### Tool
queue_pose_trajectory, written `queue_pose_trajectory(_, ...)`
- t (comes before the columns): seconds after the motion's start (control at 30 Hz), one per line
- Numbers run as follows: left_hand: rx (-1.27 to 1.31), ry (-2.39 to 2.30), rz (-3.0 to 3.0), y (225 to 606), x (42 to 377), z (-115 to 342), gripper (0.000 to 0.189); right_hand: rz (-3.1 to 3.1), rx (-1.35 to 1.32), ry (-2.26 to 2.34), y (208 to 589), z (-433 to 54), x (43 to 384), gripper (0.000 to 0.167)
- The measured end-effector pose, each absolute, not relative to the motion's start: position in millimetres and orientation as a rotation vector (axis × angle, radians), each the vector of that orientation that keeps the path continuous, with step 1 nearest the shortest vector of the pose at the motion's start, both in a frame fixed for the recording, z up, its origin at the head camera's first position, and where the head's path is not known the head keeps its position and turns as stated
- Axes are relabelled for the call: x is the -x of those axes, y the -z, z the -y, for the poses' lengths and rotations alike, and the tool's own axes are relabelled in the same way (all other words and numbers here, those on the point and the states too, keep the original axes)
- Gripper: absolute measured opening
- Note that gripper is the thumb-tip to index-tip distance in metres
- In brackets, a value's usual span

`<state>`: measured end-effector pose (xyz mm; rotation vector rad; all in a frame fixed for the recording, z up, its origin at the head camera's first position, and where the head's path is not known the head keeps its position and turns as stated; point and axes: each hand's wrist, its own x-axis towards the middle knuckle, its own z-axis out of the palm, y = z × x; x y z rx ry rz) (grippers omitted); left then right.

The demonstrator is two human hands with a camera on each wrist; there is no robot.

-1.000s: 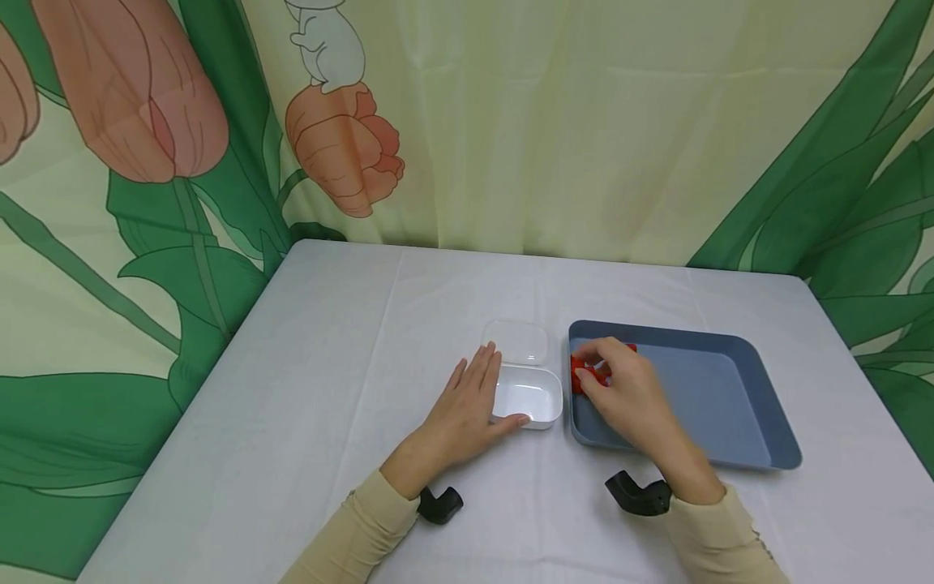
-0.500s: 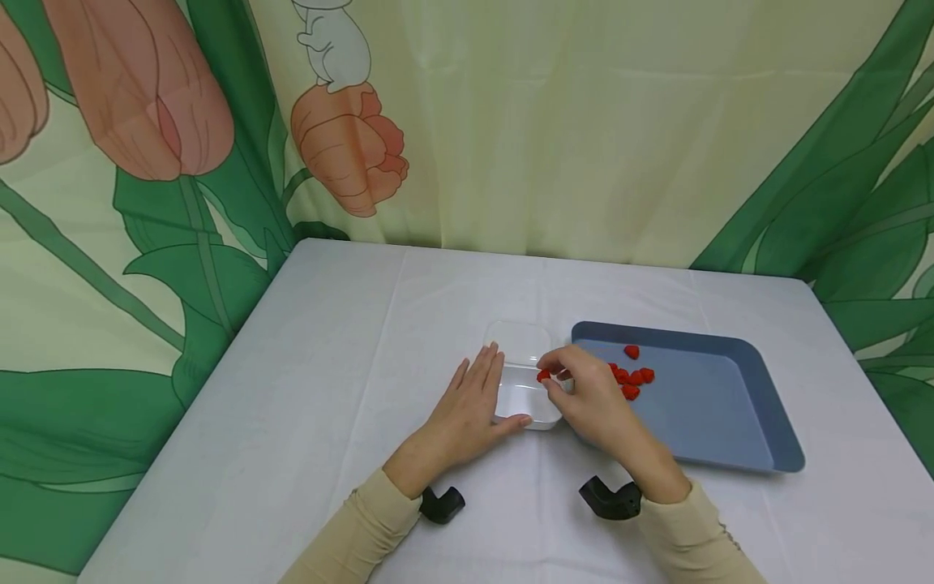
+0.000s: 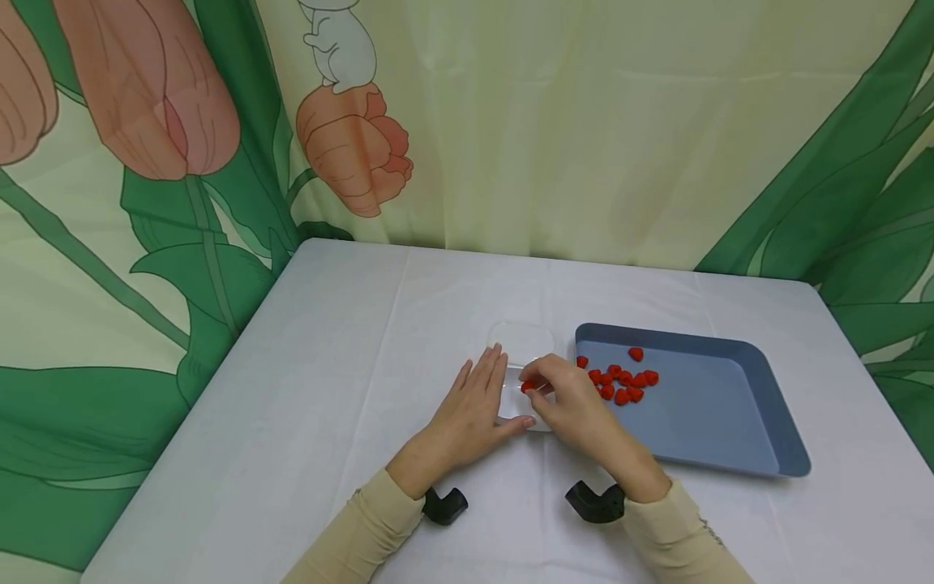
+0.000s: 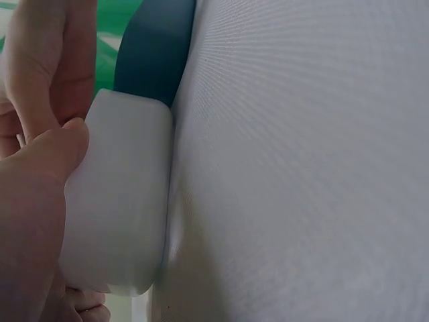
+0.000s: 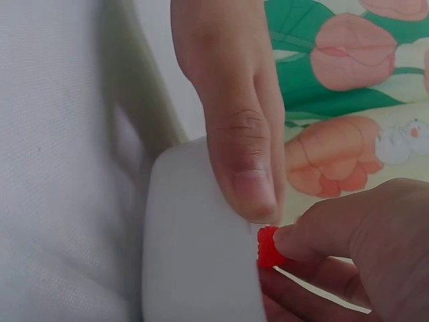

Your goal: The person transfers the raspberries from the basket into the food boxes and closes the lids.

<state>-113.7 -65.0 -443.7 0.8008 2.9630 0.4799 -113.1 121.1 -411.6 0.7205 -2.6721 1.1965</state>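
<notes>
A small white container (image 3: pixel 514 405) stands on the table with my left hand (image 3: pixel 467 418) against its left side. The fingers of that hand lie straight, and its thumb rests on the front rim, as the left wrist view shows. My right hand (image 3: pixel 572 401) pinches a bumpy red raspberry (image 5: pixel 269 247) between thumb and fingertips, right at the container's rim. In the head view the raspberry overlaps the container's opening. Several more red raspberries (image 3: pixel 614 371) lie in the left part of the blue-grey tray (image 3: pixel 718 422). The right hand hides part of the container.
Behind the container lies a clear lid (image 3: pixel 520 341). The tray sits close to the container's right. A white cloth covers the table (image 3: pixel 321 365), and a floral curtain (image 3: pixel 584 146) hangs beyond its far edge.
My right hand has moved left from the tray to over the container, carrying a raspberry, which uncovers the other raspberries. The left hand stays at the container.
</notes>
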Motion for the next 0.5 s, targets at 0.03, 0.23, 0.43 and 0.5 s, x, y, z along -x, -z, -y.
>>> queue_pose_trajectory(0.03, -0.798, -0.473, -2.962, 443.1, 113.7, 64.5, 0.099, 2.673, -0.723, -1.196, 412.4, -120.8, 113.1, 0.02)
queue_pose_trajectory(0.23, -0.773, -0.463, -2.955, 441.5, 112.2, 63.4, 0.1, 2.694, -0.721, -1.17, 415.5, -120.3, 112.3, 0.018)
queue_pose_trajectory(0.43, -0.71, -0.461, -3.003, 437.8, 111.0, 66.0, 0.107, 2.693, -0.721, -1.141, 416.8, -119.7, 112.6, 0.018)
queue_pose_trajectory(0.5, -0.7, -0.432, -3.014, 436.8, 111.3, 66.4, 0.107, 2.687, -0.722, -1.136, 416.7, -119.7, 112.7, 0.017)
